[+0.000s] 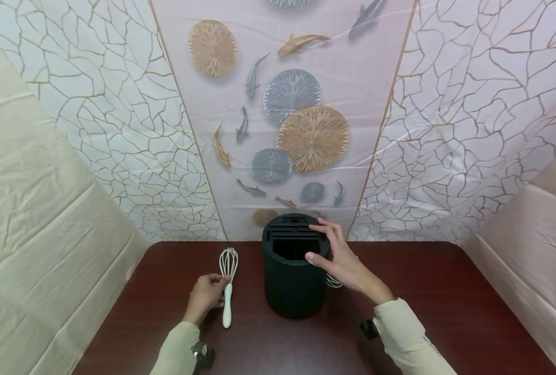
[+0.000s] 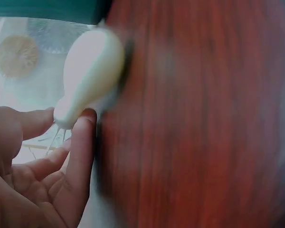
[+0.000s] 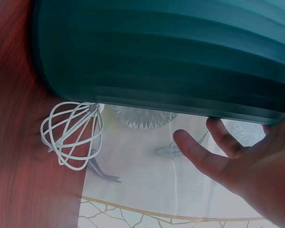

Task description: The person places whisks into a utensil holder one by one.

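A whisk with a white handle (image 1: pixel 227 307) and pale wire loops lies on the table to the left of the holder. My left hand (image 1: pixel 206 297) pinches it at the neck between thumb and fingers; the handle (image 2: pixel 92 71) shows large in the left wrist view. In the middle stands a dark green cylindrical utensil holder (image 1: pixel 294 291) with a slotted top. My right hand (image 1: pixel 343 260) rests at the right of its top, fingers spread, thumb near the opening. Behind the holder's right side appear the wire loops of a second whisk (image 3: pixel 73 135); its handle is hidden.
The dark red-brown wooden table (image 1: pixel 428 312) extends on both sides of the holder. Patterned cloth with fish and round motifs (image 1: pixel 313 138) hangs at the back. Plain beige cloth (image 1: pixel 48 234) flanks the left side, and similar cloth (image 1: pixel 535 245) the right.
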`<action>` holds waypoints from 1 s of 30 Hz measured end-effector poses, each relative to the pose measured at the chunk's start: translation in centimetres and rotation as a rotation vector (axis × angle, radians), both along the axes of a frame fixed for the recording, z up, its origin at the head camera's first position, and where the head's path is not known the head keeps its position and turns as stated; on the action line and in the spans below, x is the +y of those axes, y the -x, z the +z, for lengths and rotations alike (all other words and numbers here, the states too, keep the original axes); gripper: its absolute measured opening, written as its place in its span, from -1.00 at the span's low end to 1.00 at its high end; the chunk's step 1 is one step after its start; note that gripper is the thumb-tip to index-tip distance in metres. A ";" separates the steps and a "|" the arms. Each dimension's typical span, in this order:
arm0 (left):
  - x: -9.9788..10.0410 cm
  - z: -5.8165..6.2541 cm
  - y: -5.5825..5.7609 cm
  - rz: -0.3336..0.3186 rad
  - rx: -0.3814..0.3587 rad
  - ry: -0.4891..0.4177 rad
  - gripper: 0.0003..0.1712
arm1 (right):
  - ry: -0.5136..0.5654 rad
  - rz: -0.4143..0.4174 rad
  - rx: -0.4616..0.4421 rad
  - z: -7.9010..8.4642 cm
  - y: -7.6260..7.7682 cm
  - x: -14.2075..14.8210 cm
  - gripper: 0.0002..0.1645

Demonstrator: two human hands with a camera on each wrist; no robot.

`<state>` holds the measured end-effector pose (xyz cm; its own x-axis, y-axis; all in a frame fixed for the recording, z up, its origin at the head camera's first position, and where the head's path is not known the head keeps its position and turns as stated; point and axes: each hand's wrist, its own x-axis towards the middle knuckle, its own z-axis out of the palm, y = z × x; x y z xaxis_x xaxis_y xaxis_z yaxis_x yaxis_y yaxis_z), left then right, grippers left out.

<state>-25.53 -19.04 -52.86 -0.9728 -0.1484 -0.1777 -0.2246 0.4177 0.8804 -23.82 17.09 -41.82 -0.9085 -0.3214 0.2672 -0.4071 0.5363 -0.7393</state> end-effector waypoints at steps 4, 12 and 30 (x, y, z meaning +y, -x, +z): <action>-0.5 0.3 -0.5 -0.004 -0.026 -0.155 -0.45 | 0.002 0.001 -0.005 0.0 0.0 0.0 -0.16; -1.3 1.4 -1.1 -0.020 -0.072 -0.282 -0.38 | 0.002 0.007 -0.006 -0.1 0.1 0.1 -0.16; -1.1 2.2 -0.6 -0.043 -0.076 -0.405 -0.51 | 0.004 0.008 -0.004 -0.2 0.1 0.1 -0.16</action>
<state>-24.90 -20.17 -50.64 -0.9583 -0.0112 -0.2854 -0.2856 0.0509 0.9570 -23.90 17.21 -42.07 -0.9069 -0.3274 0.2651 -0.4086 0.5305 -0.7427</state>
